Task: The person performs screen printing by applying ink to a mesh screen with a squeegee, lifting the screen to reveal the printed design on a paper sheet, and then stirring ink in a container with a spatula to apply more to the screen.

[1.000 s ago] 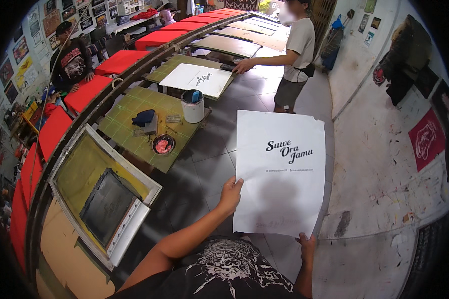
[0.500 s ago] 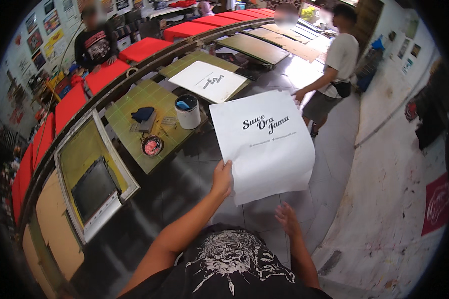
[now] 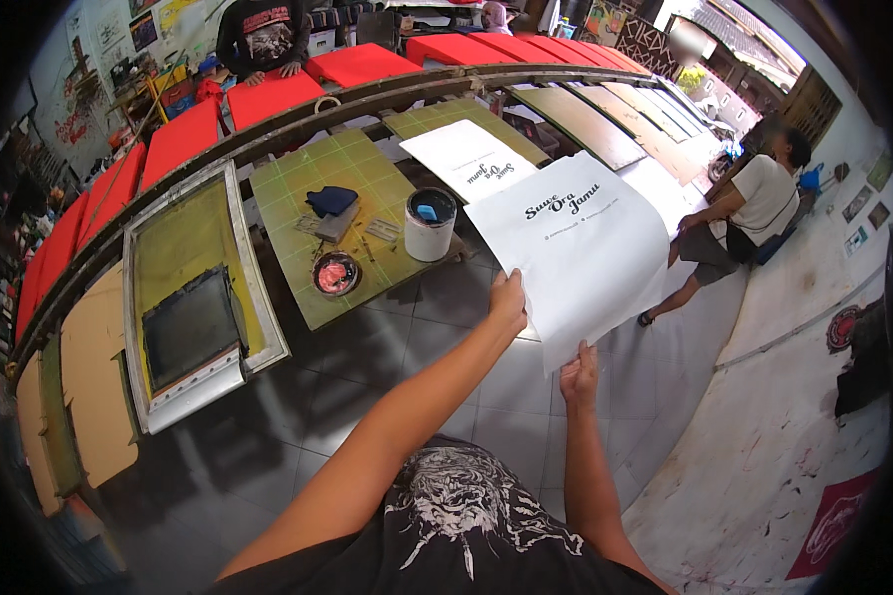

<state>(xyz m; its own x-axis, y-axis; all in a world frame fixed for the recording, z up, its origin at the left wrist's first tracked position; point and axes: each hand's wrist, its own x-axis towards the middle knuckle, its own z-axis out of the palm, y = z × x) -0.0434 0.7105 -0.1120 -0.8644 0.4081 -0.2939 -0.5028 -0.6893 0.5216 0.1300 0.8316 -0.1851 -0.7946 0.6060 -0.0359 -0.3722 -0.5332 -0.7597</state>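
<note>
I hold a white printed sheet [image 3: 575, 248] with black lettering out in front of me, above the tiled floor. My left hand [image 3: 508, 300] grips its near left edge. My right hand [image 3: 579, 375] pinches its near lower corner. A second white printed sheet [image 3: 466, 159] lies flat on a green pallet board [image 3: 318, 188] just beyond. A white ink bucket [image 3: 430, 225] stands on that board, close to the held sheet's left edge.
A screen-printing frame [image 3: 193, 297] rests on the board at left. A small red ink dish [image 3: 335, 274] and a blue cloth [image 3: 330, 200] lie by the bucket. Red padded boards [image 3: 268, 99] line the far rail. One person [image 3: 754, 213] stands at right, another [image 3: 263, 35] behind the rail.
The view has swung left toward the boards, and the sheet has come with it, now tilted and overlapping the bench edge. The person at right appears farther off to the side.
</note>
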